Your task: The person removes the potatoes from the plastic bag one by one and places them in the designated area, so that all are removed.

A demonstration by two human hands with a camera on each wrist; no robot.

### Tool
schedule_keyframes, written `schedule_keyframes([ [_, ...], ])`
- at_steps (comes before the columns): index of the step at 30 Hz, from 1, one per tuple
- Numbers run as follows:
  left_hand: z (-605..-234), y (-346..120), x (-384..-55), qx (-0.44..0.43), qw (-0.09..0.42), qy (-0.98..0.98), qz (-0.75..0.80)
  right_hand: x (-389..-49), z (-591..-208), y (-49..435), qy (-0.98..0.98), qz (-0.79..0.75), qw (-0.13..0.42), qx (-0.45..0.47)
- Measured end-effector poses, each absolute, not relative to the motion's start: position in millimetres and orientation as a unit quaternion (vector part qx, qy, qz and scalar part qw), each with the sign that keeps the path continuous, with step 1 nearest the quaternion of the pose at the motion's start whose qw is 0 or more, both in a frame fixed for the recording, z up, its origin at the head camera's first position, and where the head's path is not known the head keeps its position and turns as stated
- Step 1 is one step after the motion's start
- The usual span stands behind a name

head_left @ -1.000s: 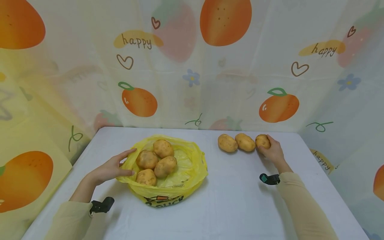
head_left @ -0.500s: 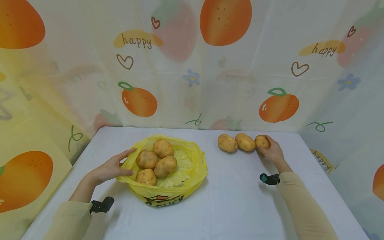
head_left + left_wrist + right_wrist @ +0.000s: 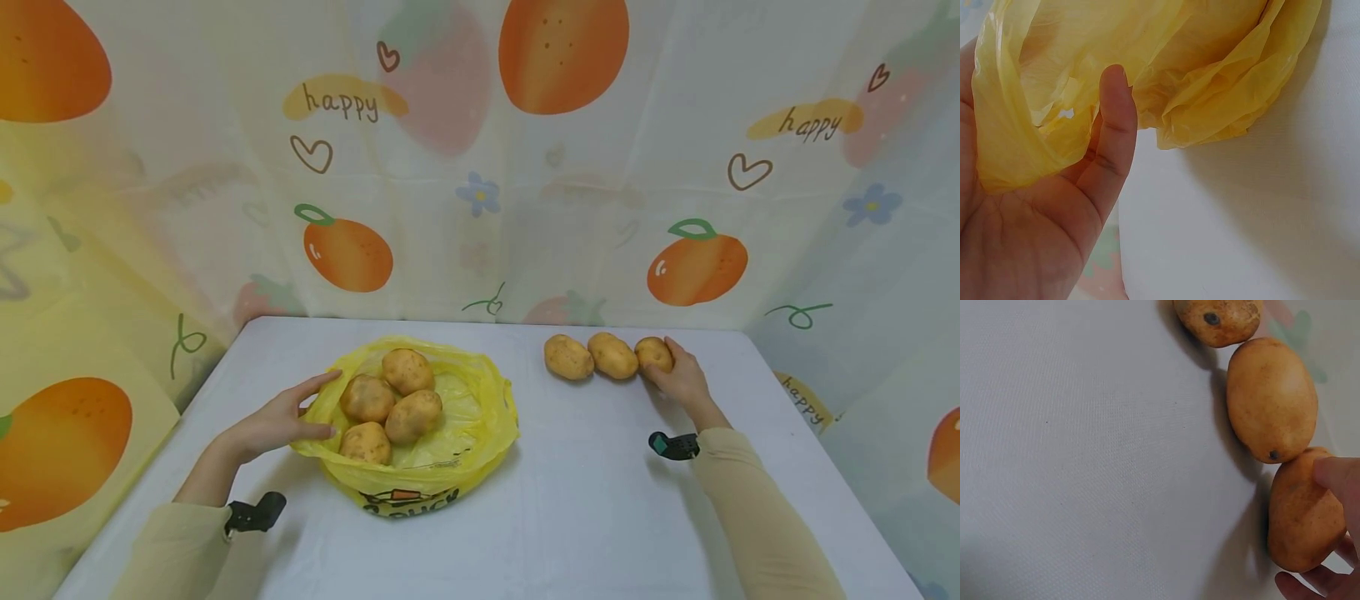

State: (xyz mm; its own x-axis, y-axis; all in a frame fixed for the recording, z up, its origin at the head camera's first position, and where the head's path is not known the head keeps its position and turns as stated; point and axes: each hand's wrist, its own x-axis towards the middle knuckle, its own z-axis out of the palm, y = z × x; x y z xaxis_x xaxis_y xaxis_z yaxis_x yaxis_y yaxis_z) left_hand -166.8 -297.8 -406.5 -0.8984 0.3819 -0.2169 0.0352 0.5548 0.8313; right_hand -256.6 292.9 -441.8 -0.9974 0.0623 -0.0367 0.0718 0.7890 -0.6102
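My left hand (image 3: 273,423) holds the left rim of a yellow plastic bag (image 3: 468,417), which stands with its mouth spread. In the left wrist view, a fold of the bag (image 3: 1013,125) hangs over the palm between the thumb side and the fingers. Several potatoes (image 3: 412,417) lie inside, toward the bag's left half. At the back right, my right hand (image 3: 684,379) grips a potato (image 3: 653,354) at the right end of a row of three. The right wrist view has the middle potato (image 3: 1272,400) touching the held potato (image 3: 1304,515), thumb on top and fingers below.
The potato at the row's left end (image 3: 568,357) lies nearest the bag. A white cloth covers the table (image 3: 570,500). Behind it hangs a fruit-printed curtain (image 3: 525,250), which also closes off both sides. A dark camera is strapped to each wrist.
The potato in my right hand has shifted very slightly left, toward the middle potato. My left hand and the bag have stayed where they were.
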Motion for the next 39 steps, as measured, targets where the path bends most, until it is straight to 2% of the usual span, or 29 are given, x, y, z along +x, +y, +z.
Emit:
schedule_keyframes([
  [12,-406,-298,-167,0.12,0.192,0.859,0.459,-255,-441,293,0.945,-0.327,-0.001,0.026],
  [23,-406,-297,-168,0.12,0.19,0.863,0.453,-256,-444,293,0.935,-0.331,-0.124,0.027],
  [34,-407,-297,-168,0.116,0.188,0.865,0.45,-258,-438,280,0.915,-0.352,-0.198,0.015],
  [39,-406,-297,-168,0.121,0.188,0.863,0.453,-258,-433,268,0.905,-0.379,-0.191,0.017],
])
